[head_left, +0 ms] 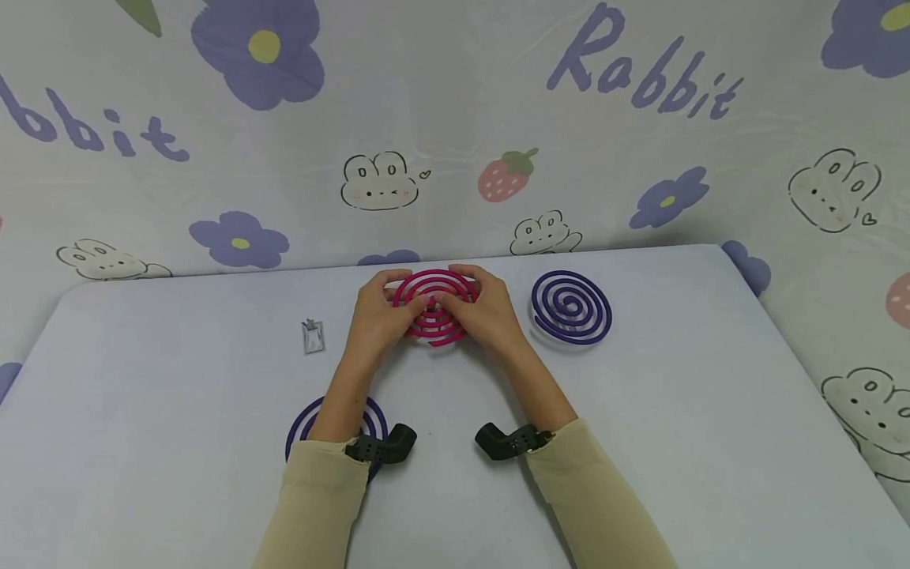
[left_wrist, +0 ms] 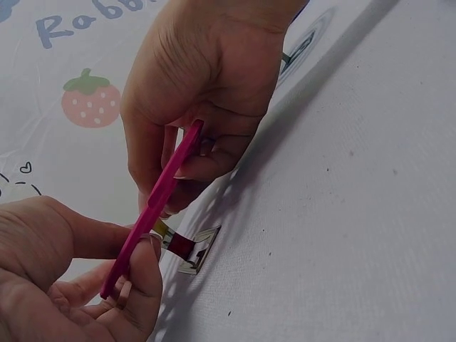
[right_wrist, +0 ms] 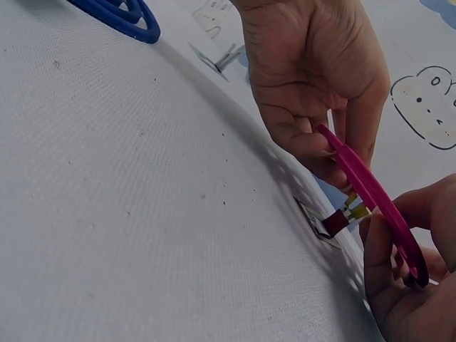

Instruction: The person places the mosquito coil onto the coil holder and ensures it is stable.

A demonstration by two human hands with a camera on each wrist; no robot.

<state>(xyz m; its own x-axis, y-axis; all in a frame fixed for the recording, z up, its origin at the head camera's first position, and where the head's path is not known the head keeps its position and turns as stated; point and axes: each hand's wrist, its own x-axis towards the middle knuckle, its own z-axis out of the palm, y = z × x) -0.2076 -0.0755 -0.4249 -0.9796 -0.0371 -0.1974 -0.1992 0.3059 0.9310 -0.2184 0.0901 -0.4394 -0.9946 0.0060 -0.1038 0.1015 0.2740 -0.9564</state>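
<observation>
Both hands hold a pink mosquito coil level above the table. My left hand grips its left edge, with the thumb laid over the rings toward the centre. On the opposite edge my right hand grips it the same way, and the thumbs nearly meet. Both wrist views show the coil edge-on, pinched between thumbs and fingers. Beneath it stands a small metal coil stand with a flat base on the table and a raised prong close to the coil's underside. Whether prong and coil touch, I cannot tell.
A dark blue coil sits right of the hands, seemingly raised above its shadow. Another blue coil lies partly under the left forearm. A second metal stand is left of the left hand. A patterned cloth hangs behind the white table.
</observation>
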